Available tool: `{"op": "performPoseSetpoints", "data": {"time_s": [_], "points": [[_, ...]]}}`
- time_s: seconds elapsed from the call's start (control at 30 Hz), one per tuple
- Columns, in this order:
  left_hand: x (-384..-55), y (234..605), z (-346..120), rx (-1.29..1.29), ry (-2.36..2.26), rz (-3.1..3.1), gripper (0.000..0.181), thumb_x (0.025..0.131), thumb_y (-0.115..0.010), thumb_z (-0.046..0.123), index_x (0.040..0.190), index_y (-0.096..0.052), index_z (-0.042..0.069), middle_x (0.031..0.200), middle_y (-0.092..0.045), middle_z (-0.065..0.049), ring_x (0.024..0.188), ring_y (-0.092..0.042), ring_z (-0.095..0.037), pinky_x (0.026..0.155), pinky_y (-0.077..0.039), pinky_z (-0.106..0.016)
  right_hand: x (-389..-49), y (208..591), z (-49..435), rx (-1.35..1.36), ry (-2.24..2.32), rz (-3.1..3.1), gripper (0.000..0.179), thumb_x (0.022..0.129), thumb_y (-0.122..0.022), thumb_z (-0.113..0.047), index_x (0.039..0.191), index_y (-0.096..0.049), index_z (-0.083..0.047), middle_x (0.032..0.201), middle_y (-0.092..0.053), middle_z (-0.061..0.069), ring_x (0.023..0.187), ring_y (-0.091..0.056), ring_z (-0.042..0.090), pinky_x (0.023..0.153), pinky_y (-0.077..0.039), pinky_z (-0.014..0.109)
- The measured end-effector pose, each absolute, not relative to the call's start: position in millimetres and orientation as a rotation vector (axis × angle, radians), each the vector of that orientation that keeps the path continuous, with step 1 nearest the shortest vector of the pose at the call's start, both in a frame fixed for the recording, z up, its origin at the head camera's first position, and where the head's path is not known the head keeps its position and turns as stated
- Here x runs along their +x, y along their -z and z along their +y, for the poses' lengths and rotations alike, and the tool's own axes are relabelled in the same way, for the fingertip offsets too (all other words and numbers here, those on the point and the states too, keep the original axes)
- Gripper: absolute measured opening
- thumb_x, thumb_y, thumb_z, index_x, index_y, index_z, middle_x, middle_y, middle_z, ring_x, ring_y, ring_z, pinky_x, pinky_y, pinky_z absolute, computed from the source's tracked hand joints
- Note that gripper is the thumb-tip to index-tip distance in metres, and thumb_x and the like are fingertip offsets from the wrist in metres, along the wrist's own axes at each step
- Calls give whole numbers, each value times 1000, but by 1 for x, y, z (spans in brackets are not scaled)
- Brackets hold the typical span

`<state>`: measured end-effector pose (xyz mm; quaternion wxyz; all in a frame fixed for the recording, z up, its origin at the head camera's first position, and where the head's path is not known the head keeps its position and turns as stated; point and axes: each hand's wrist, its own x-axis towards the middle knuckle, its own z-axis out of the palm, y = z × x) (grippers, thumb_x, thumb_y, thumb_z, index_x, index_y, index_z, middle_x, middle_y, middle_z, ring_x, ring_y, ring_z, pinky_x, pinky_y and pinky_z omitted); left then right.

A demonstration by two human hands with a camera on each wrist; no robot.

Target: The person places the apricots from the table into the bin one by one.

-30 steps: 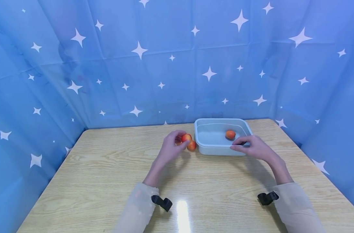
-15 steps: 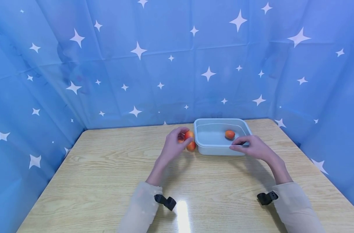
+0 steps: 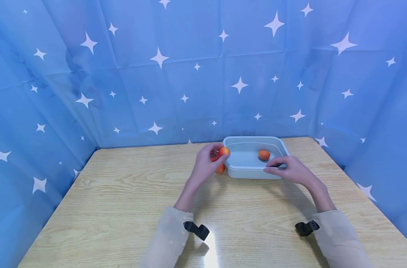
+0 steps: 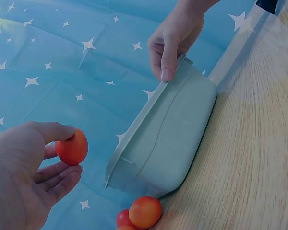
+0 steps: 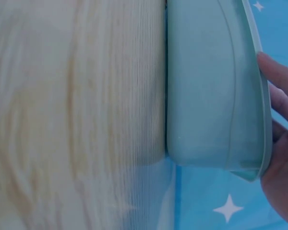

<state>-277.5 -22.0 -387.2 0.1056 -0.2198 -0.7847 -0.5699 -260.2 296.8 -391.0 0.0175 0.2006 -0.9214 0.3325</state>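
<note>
My left hand (image 3: 203,165) pinches a small round orange-red fruit (image 3: 224,152) between thumb and fingers, raised at the left rim of a pale blue plastic tub (image 3: 247,173). In the left wrist view the held fruit (image 4: 72,147) is up off the table, level with the tub's side. My right hand (image 3: 292,171) grips the tub's near rim toward its right end, thumb outside and fingers over the inside. One similar fruit (image 3: 264,155) lies inside the tub. More such fruit (image 4: 146,212) sits on the table against the tub's left end, partly behind my left hand in the head view.
The tub stands near the far edge of a wood-grain table (image 3: 123,201). Behind it hangs a blue curtain (image 3: 190,74) with white stars, also along both sides. A black wrist camera (image 3: 196,230) is strapped on each sleeve.
My left hand has lifted a fruit from the group and carried it up and right to the tub's left rim. The right hand stays on the near rim.
</note>
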Motion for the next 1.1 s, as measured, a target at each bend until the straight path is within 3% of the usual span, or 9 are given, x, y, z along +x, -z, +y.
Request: {"op": "performPoseSetpoints", "data": {"time_s": [0.2,0.43,0.7,0.93,1.1], "points": [[-278,383,-13,-653,1644,-2322,35,92,-76,20,123,-66,5,109,-65,-4,93,-61,-15,82,-55,-26,-260,391,297,622,-1044,-2864,18,95,-72,-33,102,-78,-17,96,-73,-4,84,-60,19,70,-50,29],[-280,378,-1,-698,1613,-2331,34,93,-75,19,122,-66,4,109,-66,-6,91,-62,-17,85,-56,-34,-260,390,297,614,-1039,-2870,19,95,-72,-33,102,-78,-16,97,-73,-3,86,-61,20,71,-51,29],[-282,380,9,-704,1613,-2349,36,93,-75,21,124,-66,7,110,-66,-3,94,-64,-21,83,-56,-29,-261,390,297,610,-1029,-2877,20,95,-72,-33,102,-78,-16,96,-73,-3,86,-60,20,71,-51,29],[-287,383,17,-743,1604,-2353,33,93,-74,19,122,-66,4,106,-65,-5,92,-62,-22,88,-56,-44,-261,390,297,610,-1034,-2877,19,94,-73,-34,102,-78,-17,96,-73,-4,87,-60,20,71,-51,29],[-290,384,23,-752,1555,-2385,33,94,-73,19,122,-65,4,107,-66,-5,94,-64,-26,87,-56,-39,-261,391,297,609,-1037,-2879,20,94,-73,-34,102,-78,-16,96,-73,-4,85,-60,20,70,-50,29]]}}
